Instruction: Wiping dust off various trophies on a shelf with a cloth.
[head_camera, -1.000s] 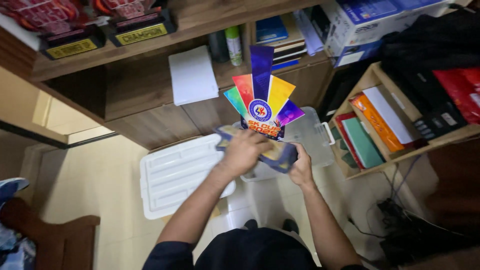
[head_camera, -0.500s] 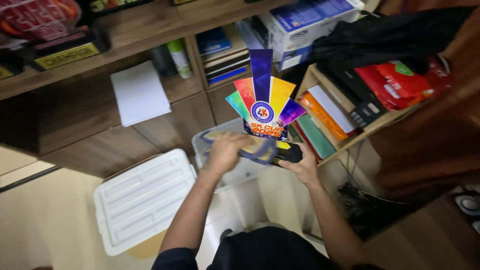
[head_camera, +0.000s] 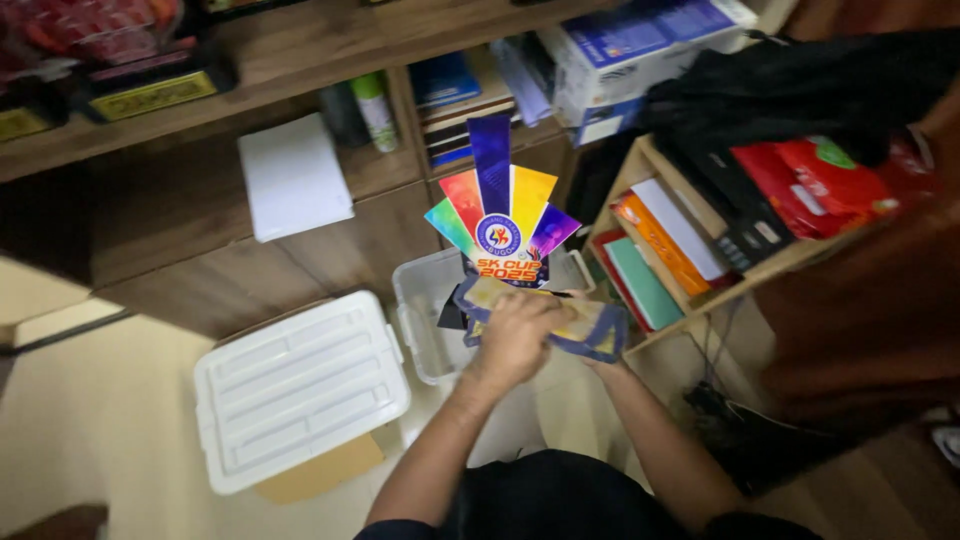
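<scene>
The left hand (head_camera: 515, 335) clasps a colourful fan-shaped trophy (head_camera: 500, 225) by its base above an open clear bin (head_camera: 420, 320); the right hand (head_camera: 600, 352), mostly hidden, seems to support it underneath. Keeping it upright and level would suit.

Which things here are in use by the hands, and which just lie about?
In use: colourful fan-shaped trophy, left hand, right hand, open clear bin.
Lying about: white bin lid, white paper, shelf books, black bag.
</scene>
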